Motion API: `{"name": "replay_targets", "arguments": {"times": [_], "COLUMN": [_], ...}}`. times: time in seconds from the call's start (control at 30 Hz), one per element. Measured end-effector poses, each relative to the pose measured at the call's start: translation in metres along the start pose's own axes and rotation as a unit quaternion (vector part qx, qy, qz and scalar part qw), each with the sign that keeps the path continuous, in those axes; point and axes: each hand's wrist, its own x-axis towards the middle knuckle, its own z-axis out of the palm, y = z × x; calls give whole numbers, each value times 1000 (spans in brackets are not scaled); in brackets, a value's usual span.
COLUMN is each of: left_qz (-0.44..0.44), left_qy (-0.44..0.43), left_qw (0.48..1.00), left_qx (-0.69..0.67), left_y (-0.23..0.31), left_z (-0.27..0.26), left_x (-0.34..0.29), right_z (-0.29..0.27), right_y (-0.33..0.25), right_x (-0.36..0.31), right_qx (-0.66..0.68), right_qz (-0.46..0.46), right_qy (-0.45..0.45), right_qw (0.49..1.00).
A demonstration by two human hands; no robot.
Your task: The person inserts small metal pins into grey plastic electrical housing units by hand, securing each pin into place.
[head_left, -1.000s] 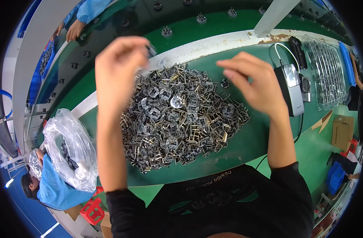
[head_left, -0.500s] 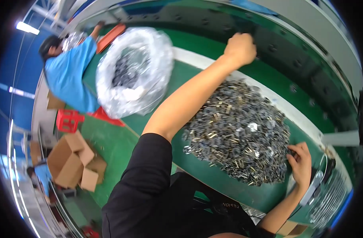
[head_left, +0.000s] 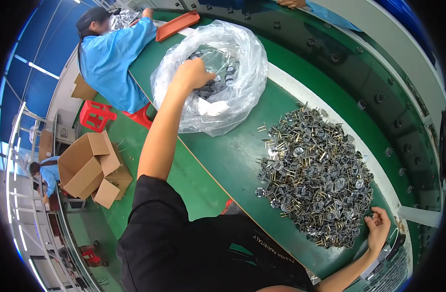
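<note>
My left hand (head_left: pixel 191 74) reaches over the rim of a clear plastic bag (head_left: pixel 245 104), its thumb pointing right and its other fingers mostly hidden. Inside the bag lie dark round discs (head_left: pixel 229 78). A heap of small dark round parts with brass pins (head_left: pixel 320 180) covers the green tabletop (head_left: pixel 227 155) to the right of the bag. At the heap's lower right edge, my right hand (head_left: pixel 378 228) is closed in a pinch on a small dark part (head_left: pixel 368 214).
A green conveyor belt (head_left: pixel 340 90) carrying spaced parts runs behind the table. A co-worker in blue (head_left: pixel 113 61) sits at the far left near an orange tray (head_left: pixel 178 25). A red stool (head_left: pixel 97 116) and open cardboard boxes (head_left: pixel 89 168) stand on the floor.
My left hand has swung left from the conveyor, over the heap, into the bag. My right hand stays by the heap. The view has shifted, and another person's hand shows beyond the conveyor.
</note>
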Motion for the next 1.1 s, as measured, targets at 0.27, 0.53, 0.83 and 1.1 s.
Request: {"name": "replay_targets", "arguments": {"times": [0.27,0.53,0.83,1.1], "left_qz": [46,214,236,221], "left_qy": [77,-80,-298,-398], "left_qw": [990,592,543,535], "left_qx": [-106,-773,-748,-711], "left_y": [3,112,264,288], "left_z": [-18,-23,16,12], "left_x": [-25,-131,-226,-247], "right_z": [4,8,57,56], "right_y": [-1,-6,-90,-83], "right_x": [4,-10,-26,-34], "right_qx": [-13,57,78,92], "right_qz": [-45,-129,-377,-360], "right_qy": [27,181,199,211], "right_qw": [999,973,901,904]}}
